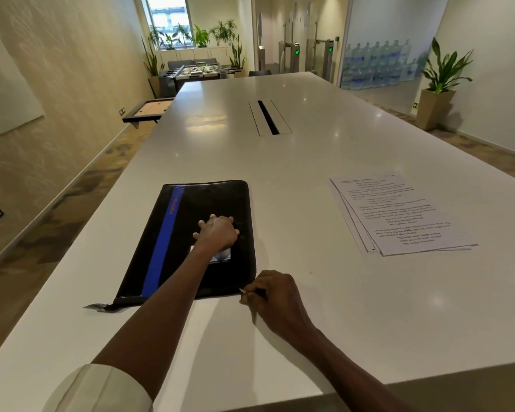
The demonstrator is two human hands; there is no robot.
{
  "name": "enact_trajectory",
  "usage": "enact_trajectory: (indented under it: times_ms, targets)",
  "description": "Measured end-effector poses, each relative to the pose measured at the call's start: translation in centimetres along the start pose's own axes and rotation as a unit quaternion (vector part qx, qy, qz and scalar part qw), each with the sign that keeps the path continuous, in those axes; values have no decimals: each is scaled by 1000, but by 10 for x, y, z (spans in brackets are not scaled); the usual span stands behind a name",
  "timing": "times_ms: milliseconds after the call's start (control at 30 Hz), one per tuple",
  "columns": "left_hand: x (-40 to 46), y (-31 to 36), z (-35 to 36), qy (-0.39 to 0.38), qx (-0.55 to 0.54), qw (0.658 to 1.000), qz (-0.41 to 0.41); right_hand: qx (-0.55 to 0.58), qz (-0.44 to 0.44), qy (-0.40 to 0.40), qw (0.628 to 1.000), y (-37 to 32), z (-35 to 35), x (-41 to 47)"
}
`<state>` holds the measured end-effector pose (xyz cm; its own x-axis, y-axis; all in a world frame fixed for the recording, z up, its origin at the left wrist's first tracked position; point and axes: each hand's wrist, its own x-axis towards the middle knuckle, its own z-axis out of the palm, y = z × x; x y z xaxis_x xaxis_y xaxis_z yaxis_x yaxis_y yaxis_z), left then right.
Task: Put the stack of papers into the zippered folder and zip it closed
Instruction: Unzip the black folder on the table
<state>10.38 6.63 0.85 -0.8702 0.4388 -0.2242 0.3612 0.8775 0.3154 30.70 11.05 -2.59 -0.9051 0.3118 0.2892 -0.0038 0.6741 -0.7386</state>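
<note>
A black zippered folder [173,233] with a blue stripe lies flat on the white table [309,162], left of centre. My left hand [217,233] presses flat on its cover with straight fingers. At the folder's near right corner my right hand [272,295] pinches the zipper pull [243,291]. A second pull tab [97,307] sticks out at the near left corner. The stack of printed papers [399,215] lies to the right, apart from the folder and both hands.
A cable slot [268,117] is set into the table's middle, farther back. The table's near edge runs just under my forearms. Potted plants, a foosball table and a glass wall stand far off around the room.
</note>
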Motion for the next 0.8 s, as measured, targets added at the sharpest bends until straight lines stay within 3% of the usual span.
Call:
enact_trajectory:
  times_ms: [267,400,500,667,800]
  targets:
    - [-31,-8,2,53,-111,991,50,-4,39,-1,999,-6,-3,0]
    - [-79,-12,10,169,-175,968,63,-42,45,11,998,-4,-3,2]
    - [-110,-17,18,223,-191,955,28,-50,40,7,998,-2,-4,4]
    - [-140,-33,21,215,-169,961,-41,-41,38,1,998,0,-4,6]
    - [-159,-35,30,132,-311,940,-52,-18,40,-9,999,2,-4,7]
